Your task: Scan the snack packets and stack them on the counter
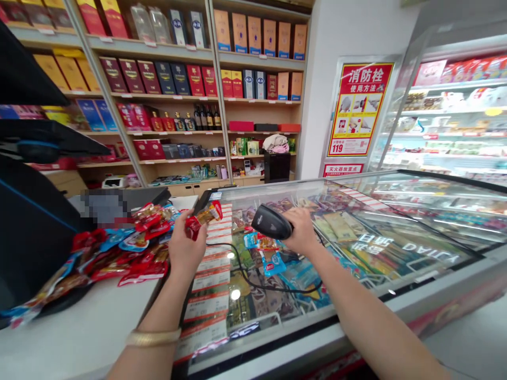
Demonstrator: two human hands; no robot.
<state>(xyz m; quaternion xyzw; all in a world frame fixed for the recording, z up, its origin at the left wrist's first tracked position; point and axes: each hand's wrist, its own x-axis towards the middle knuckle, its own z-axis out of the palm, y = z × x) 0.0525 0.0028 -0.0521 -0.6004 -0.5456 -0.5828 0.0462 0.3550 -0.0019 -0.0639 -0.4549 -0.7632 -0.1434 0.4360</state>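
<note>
My left hand (187, 240) is closed on a snack packet (208, 214) with red edges and a clear middle, raised above the left end of the freezer. Wrapped round the handle of a black barcode scanner (271, 222) is my right hand (301, 231); the scanner's head points left toward the packet. A black cable (273, 288) loops from the scanner over the freezer glass. Several blue and red snack packets (272, 262) lie on the glass below the scanner. Left of my left hand, a heap of similar red and blue packets (144, 248) covers part of the white counter (103, 327).
The glass-topped freezer (348, 232) stretches to the right, with packaged goods under its lid. A black monitor stand (31, 227) rises at the left. Shelves of boxed bottles (166, 76) line the back wall, and a lit display fridge (459, 111) stands far right.
</note>
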